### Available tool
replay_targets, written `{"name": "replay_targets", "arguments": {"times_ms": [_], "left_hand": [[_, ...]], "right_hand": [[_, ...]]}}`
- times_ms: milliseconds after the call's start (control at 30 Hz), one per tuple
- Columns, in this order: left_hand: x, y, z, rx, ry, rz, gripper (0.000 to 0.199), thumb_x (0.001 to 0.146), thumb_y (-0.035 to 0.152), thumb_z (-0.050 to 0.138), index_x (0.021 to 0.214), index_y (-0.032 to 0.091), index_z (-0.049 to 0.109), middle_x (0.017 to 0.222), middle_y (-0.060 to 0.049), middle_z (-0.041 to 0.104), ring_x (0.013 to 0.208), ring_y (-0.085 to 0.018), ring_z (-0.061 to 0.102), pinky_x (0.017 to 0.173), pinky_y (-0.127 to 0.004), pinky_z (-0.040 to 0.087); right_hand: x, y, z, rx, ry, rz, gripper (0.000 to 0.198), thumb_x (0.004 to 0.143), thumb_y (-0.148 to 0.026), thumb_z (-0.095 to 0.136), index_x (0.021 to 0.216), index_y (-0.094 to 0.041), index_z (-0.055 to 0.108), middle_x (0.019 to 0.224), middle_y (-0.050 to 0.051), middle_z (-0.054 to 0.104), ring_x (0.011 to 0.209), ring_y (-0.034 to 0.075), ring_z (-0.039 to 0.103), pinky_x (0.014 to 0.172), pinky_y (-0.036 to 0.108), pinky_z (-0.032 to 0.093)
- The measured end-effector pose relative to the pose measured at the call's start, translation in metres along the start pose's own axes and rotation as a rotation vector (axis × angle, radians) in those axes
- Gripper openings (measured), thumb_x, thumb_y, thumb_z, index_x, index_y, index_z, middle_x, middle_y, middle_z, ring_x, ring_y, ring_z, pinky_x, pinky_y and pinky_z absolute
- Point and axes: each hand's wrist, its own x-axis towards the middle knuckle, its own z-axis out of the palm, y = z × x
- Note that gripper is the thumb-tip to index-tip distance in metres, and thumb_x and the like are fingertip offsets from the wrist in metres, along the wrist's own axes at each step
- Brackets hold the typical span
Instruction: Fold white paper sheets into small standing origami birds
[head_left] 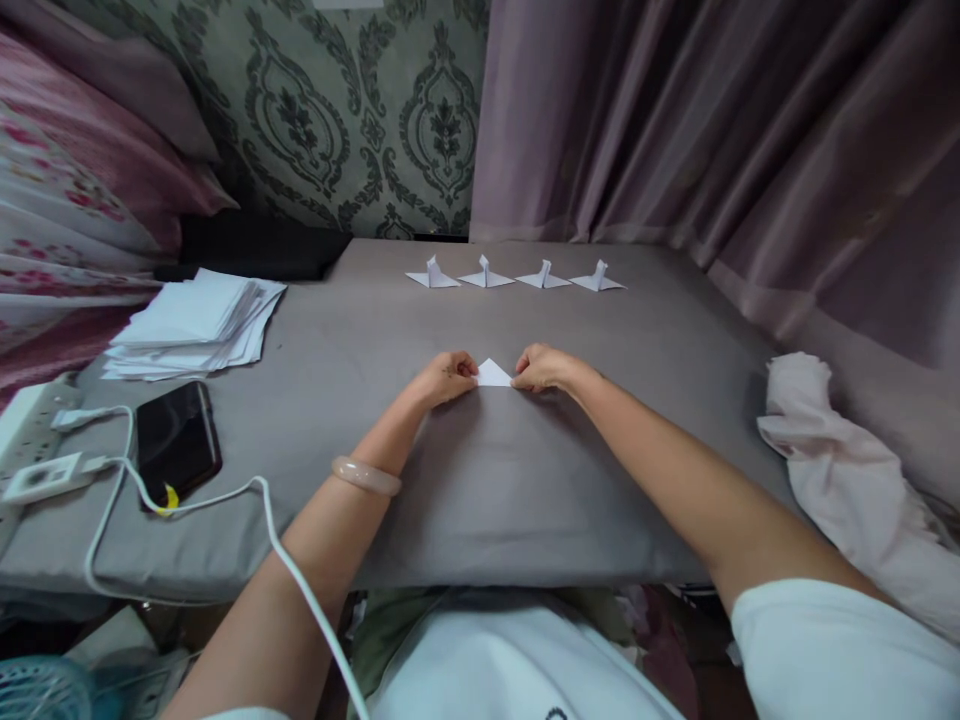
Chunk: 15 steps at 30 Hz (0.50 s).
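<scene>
Paper triangle (494, 375) points forward; left grip (450, 378) pinches its left corner; right grip (543, 368) pinches its right.

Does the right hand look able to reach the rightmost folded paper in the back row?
Probably yes: only bare gray cloth lies between the right hand and that folded paper, though the hand holds the white triangle.

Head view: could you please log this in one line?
left hand: pinches paper | right hand: pinches paper | beyond: four folded figures
</scene>
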Motion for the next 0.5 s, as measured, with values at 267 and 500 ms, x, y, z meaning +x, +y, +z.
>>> {"name": "replay_targets", "arguments": {"times_ms": [267,500], "left_hand": [[-0.01,-0.001,0.001,0.019,0.045,0.097,0.025,0.069,0.017,0.061,0.094,0.016,0.06,0.07,0.003,0.055,0.059,-0.01,0.048,0.054,-0.021,0.037],[-0.017,-0.01,0.006,0.014,0.176,0.153,0.027,0.073,0.027,0.065,0.097,0.016,0.06,0.08,0.0,0.056,0.067,-0.011,0.048,0.062,-0.024,0.04]], "right_hand": [[-0.008,0.009,-0.009,0.014,-0.16,0.043,0.02,0.056,-0.013,0.074,0.066,-0.02,0.058,0.051,-0.005,0.055,0.046,0.009,0.049,0.045,0.021,0.038],[-0.03,0.019,-0.003,0.134,-0.06,-0.099,0.02,0.076,-0.023,0.059,0.095,-0.018,0.063,0.083,0.001,0.066,0.062,0.009,0.055,0.06,0.022,0.044]]}}
